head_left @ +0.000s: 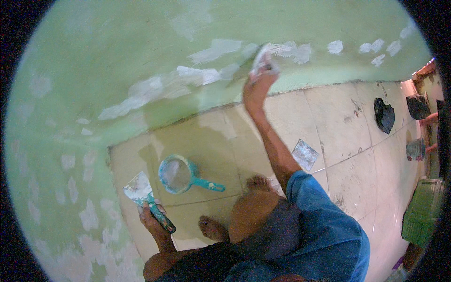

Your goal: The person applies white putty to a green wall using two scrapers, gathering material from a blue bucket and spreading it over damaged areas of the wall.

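At the lower left my left hand (153, 219) is closed round the handle of a putty knife (140, 189). Its wide blade is coated in white putty and points up toward the wall. My right hand (261, 81), smeared by motion, presses a pale flat spreader (261, 57) to the green wall (155, 42), beside white putty patches (293, 51). The spreader's exact shape is blurred. On the floor between my arms sits a teal dipper (176, 175) with greyish-white putty inside, its handle toward the right.
A square, white-smeared plate (305, 155) lies on the tiles (347, 164) right of my right arm. Farther right are a black plastic piece (384, 115), a clear container (415, 149) and a green crate (423, 211). Another person's hand (429, 118) shows at the right edge.
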The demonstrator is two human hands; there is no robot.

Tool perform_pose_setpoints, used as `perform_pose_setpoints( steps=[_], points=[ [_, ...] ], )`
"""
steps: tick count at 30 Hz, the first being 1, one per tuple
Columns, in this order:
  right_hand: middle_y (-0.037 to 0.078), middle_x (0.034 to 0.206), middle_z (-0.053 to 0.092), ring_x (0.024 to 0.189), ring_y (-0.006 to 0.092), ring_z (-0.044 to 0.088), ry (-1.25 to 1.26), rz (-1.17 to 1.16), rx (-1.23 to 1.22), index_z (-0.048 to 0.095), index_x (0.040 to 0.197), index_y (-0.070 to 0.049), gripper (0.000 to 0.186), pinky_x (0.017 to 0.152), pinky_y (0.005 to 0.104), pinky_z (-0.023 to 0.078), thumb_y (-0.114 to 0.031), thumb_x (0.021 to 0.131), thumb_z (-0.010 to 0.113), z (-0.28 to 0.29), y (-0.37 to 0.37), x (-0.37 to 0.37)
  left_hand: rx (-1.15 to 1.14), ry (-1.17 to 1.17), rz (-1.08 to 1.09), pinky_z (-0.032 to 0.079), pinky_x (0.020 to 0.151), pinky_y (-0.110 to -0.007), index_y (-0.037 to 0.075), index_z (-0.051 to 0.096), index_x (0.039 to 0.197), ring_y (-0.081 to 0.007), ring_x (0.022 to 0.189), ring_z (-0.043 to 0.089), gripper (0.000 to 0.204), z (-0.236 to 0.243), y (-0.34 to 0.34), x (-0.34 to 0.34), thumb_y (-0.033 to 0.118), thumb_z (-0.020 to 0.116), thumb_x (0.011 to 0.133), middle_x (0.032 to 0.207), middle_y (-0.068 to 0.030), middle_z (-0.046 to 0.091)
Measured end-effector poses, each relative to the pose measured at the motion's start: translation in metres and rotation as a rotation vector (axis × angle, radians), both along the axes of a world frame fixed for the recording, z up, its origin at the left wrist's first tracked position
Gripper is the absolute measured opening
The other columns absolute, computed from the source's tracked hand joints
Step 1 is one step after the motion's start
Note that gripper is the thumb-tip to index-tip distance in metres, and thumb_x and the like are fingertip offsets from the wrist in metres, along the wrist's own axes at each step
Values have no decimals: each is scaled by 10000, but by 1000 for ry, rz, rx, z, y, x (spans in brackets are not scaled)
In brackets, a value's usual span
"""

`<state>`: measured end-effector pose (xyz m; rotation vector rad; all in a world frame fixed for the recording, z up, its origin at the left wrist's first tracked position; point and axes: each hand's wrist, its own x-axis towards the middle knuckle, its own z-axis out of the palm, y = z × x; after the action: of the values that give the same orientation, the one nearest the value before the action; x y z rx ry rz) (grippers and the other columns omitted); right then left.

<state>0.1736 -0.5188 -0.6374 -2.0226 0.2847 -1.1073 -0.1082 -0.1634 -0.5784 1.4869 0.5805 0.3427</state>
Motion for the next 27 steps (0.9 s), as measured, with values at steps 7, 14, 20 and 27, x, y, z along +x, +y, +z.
perform_pose_setpoints(
  steps=[7,14,20,27],
  points=[
    [228,1053,470,1011,380,430,-20,-54,23,476,1112,52,341,923,423,336,38,773,441,-6,-33,-30,-74,-27,32,440,422,-234,32,465,938,-133,494,528,182,-13,6,-1,213,449,924,713,-86,570],
    [257,1147,396,1089,382,381,-108,-7,-5,379,1284,37,563,972,431,294,84,727,443,29,-8,-16,-83,7,14,441,412,-231,39,454,965,-130,494,528,180,-14,12,-2,212,459,918,715,-86,567],
    [225,1140,411,1068,386,398,-49,46,-34,437,1237,5,526,930,445,329,76,716,440,22,-7,-36,-62,-39,82,444,416,-230,41,450,957,-130,495,526,155,1,-2,1,191,458,916,719,-94,566],
    [206,1186,407,1107,366,369,-81,29,-38,357,1367,-90,723,982,436,287,94,694,544,40,22,-12,-82,25,63,434,411,-225,34,459,953,-130,506,530,176,-10,8,0,206,458,918,708,-89,569]
  ],
)
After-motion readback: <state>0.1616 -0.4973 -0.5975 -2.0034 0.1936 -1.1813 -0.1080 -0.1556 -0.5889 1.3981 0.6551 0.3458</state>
